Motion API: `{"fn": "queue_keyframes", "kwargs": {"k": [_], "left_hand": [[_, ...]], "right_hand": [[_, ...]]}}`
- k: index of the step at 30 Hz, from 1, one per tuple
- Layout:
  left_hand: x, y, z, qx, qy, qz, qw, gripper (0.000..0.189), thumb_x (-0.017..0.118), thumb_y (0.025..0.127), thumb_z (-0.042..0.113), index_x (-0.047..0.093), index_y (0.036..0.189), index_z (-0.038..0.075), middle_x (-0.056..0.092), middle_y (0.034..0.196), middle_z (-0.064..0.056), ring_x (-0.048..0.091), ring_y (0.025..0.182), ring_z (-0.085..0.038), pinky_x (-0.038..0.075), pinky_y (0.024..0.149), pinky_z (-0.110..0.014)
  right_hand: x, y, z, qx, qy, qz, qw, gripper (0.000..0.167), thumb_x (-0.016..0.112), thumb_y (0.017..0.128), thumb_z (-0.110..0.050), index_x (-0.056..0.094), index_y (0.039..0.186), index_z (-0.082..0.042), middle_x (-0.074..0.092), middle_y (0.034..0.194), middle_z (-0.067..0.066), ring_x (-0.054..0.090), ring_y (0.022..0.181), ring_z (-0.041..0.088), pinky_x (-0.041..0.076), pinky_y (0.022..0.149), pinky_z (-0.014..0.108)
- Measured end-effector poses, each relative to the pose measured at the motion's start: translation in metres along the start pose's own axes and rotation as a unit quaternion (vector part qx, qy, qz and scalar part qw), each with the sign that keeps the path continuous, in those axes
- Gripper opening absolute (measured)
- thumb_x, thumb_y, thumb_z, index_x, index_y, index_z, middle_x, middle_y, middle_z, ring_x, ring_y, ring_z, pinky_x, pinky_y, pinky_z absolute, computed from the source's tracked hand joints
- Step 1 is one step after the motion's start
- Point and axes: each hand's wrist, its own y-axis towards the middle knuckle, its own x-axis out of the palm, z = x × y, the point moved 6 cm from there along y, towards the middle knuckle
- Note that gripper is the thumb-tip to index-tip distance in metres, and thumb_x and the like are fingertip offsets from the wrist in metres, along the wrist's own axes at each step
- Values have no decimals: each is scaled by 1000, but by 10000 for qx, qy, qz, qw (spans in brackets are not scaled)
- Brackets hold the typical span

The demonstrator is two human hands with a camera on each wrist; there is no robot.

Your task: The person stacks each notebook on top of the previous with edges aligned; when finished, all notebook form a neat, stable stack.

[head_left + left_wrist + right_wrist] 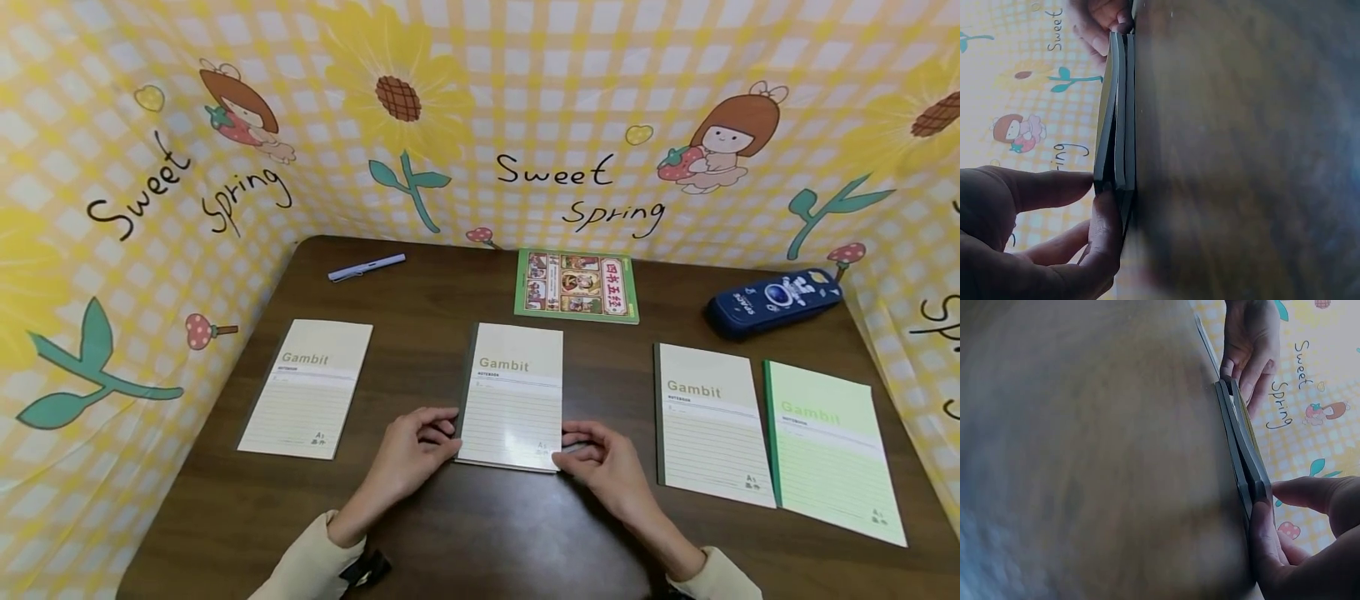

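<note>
In the head view, a beige Gambit notebook (513, 408) lies at the middle, atop a small stack. Beside its near left corner, my left hand (416, 450) pinches the top notebook between thumb and fingers. The near right corner is held the same way by my right hand (611, 471). Seen edge-on in the left wrist view, the stacked notebooks (1124, 112) part at the near corner, with a fingertip tucked under the top one. A similar gap shows between the notebooks (1244, 440) in the right wrist view, thumb above and finger below.
Another beige notebook (307, 387) lies left. To the right are a beige notebook (712, 425) and a green-tinted one (832, 450), side by side. Farther back on the dark table (442, 283) are a lavender pen (367, 267), a picture-covered book (576, 286) and a navy pencil case (772, 304).
</note>
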Motion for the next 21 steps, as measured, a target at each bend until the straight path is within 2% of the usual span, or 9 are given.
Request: {"fn": "queue_keyframes", "kwargs": {"k": [10,13,21], "left_hand": [[0,-5,6,118,772,81,9969,39,84,86,8,75,123,-1,70,90,-6,68,74,-5,58,68,-18],[0,-6,6,148,785,70,9968,39,84,87,10,75,123,-2,69,89,-6,67,73,-5,58,68,-19],[-1,-6,3,75,468,23,9989,40,84,89,15,74,124,-1,70,96,-8,70,79,-9,58,72,-19]], "right_hand": [[2,1,-2,-26,-235,-35,9997,47,85,84,-3,69,128,1,74,115,20,75,81,10,58,70,19],[2,1,-2,-16,-293,-7,9996,46,85,84,-3,70,127,1,75,115,19,75,81,10,58,70,19],[3,1,-2,23,-328,44,9995,46,85,83,-1,71,126,2,75,111,19,74,79,7,59,70,18]]}}
